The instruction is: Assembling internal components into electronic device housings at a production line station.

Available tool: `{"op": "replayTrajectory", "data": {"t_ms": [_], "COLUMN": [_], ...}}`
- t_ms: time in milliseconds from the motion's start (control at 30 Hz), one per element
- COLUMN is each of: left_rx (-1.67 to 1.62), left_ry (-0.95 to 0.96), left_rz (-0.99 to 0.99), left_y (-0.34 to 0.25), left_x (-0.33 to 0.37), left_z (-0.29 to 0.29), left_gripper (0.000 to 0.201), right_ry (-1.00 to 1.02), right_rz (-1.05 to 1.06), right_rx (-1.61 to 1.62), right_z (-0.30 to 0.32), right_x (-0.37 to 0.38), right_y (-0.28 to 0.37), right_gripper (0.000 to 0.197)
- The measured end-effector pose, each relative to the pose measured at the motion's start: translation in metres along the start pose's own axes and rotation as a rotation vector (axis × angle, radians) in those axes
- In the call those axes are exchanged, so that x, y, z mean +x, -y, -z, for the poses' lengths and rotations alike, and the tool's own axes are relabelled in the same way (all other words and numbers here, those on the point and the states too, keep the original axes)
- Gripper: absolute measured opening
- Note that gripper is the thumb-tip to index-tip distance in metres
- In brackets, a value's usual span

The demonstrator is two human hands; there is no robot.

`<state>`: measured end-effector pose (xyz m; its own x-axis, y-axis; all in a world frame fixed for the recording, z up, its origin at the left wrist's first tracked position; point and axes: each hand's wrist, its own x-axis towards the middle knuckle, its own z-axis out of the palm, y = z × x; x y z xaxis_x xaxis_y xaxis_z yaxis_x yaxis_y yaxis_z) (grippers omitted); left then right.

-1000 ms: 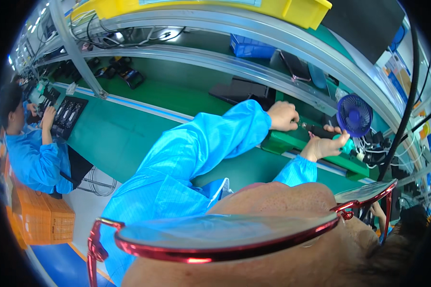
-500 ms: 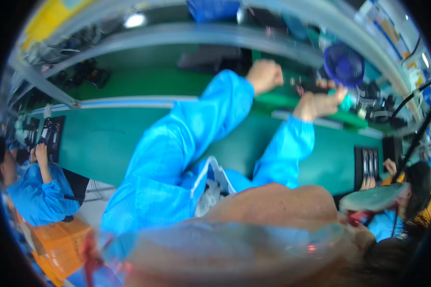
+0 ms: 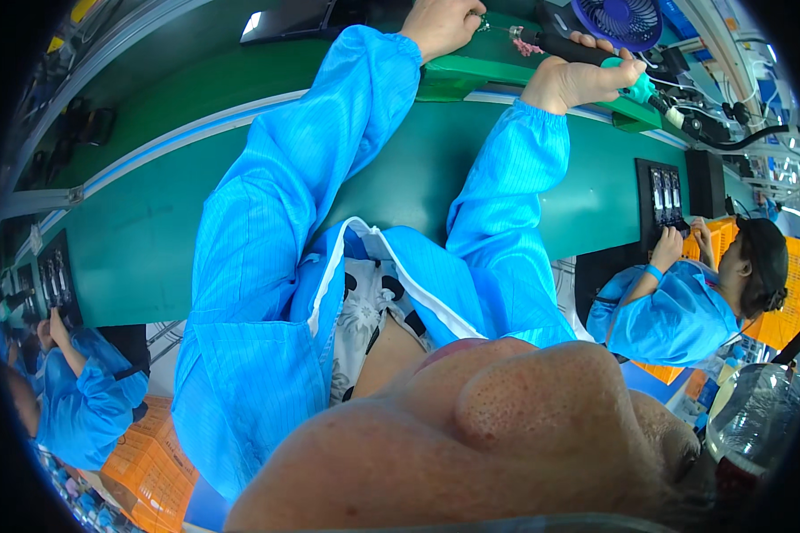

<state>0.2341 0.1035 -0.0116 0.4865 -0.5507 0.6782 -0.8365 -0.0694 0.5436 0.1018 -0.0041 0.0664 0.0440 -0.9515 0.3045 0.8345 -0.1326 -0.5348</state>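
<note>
My right hand [image 3: 580, 84] is closed around a soldering iron [image 3: 571, 49] with a black handle, its thin metal tip directed left. A teal piece [image 3: 636, 82] shows at the handle's rear, by my thumb, and a cable runs on from it. Pink material [image 3: 526, 44] lies just under the front of the iron. At the top edge of the view, my left hand [image 3: 443, 28] is closed in a pinch close to the iron's tip. Something tiny and shiny shows at its fingertips, too small to name.
A purple fan [image 3: 620, 19] stands behind my right hand, with cables beside it. A green ledge [image 3: 453, 78] lies below my hands, beyond the teal bench top [image 3: 196, 235]. Co-workers in blue sit at left [image 3: 89, 395] and right [image 3: 676, 302], near orange crates [image 3: 156, 462].
The view has tilted and sharpened, so my hands and the fan sit higher in it. My left hand stays pinched, and my right hand keeps its grip.
</note>
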Motion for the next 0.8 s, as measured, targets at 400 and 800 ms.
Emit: {"op": "replayTrajectory", "data": {"t_ms": [400,800], "left_rx": [-0.781,-0.871], "left_ry": [-0.331,0.625], "left_rz": [-0.378,-0.386], "left_y": [-0.109,-0.196], "left_x": [-0.042,-0.075], "left_z": [0.153,0.339], "left_gripper": [0.026,0.029], "right_ry": [-0.002,0.06], "right_rz": [-0.05,-0.046], "right_rx": [0.021,-0.007], "right_z": [-0.011,-0.004], "right_x": [-0.004,-0.005], "right_y": [0.002,0.008], "right_gripper": [0.038,0.046]}}
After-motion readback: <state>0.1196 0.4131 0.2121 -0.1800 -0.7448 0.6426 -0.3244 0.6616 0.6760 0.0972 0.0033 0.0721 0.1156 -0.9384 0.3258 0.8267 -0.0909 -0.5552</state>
